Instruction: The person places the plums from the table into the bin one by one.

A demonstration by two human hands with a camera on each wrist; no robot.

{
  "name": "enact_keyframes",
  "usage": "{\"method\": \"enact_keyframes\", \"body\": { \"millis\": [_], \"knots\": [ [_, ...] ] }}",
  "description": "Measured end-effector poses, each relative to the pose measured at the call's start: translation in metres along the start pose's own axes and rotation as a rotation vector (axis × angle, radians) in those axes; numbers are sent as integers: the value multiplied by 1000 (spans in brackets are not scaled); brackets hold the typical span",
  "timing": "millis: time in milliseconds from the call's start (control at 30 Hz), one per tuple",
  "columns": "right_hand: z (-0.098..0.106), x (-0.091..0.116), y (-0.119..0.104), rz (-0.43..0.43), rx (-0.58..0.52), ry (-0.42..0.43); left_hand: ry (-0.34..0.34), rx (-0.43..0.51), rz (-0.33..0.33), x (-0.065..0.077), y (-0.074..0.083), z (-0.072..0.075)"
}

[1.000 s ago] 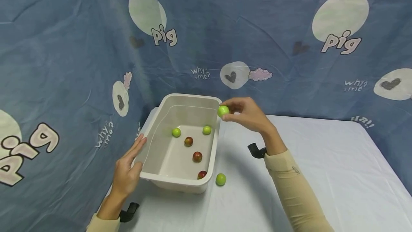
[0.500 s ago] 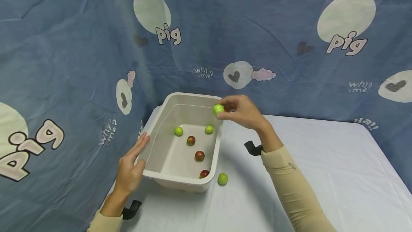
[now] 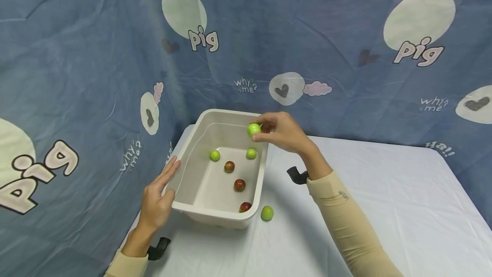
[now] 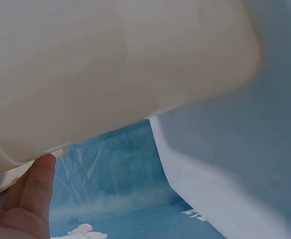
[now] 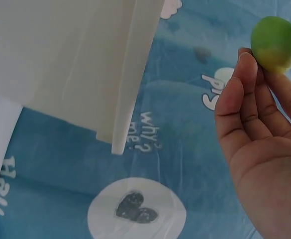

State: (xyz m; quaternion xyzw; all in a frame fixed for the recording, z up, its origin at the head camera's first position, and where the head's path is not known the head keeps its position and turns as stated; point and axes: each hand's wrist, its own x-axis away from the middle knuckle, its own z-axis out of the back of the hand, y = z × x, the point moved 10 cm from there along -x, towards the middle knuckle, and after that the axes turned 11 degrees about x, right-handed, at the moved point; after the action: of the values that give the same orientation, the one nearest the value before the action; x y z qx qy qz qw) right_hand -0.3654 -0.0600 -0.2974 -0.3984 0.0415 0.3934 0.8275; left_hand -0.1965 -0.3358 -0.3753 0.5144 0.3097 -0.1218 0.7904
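Observation:
A pale plastic bin (image 3: 219,214) stands on the white table. My left hand (image 3: 156,202) rests on its left rim, fingers mostly straight; in the left wrist view, its fingers (image 4: 38,186) touch the bin's outer side. High over the bin's far right corner, my right hand (image 3: 282,132) pinches a small round green fruit (image 3: 253,130) between thumb and fingertips. The right wrist view shows this fruit with a yellowish patch. Inside the bin lie two green fruits, one left (image 3: 215,155) and one right (image 3: 251,153), with three reddish-brown fruits (image 3: 239,185) nearer its right side.
Another green fruit (image 3: 267,213) lies on the white tablecloth (image 3: 369,191), just outside the bin's near right corner. A blue printed curtain (image 3: 230,54) hangs behind the table and along its left side. Dark straps (image 3: 297,175) show at both wrists.
My right hand has moved left with the pinched green fruit, from beside the bin's right rim to over its inside. The left hand stays on the rim; the view has shifted slightly.

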Motion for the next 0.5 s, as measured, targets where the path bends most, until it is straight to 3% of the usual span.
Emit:
{"method": "enact_keyframes", "body": {
  "millis": [500],
  "knots": [
    [3, 5, 3, 23, 0, 8, 1, 6, 13, 0, -2, 0]
  ]
}}
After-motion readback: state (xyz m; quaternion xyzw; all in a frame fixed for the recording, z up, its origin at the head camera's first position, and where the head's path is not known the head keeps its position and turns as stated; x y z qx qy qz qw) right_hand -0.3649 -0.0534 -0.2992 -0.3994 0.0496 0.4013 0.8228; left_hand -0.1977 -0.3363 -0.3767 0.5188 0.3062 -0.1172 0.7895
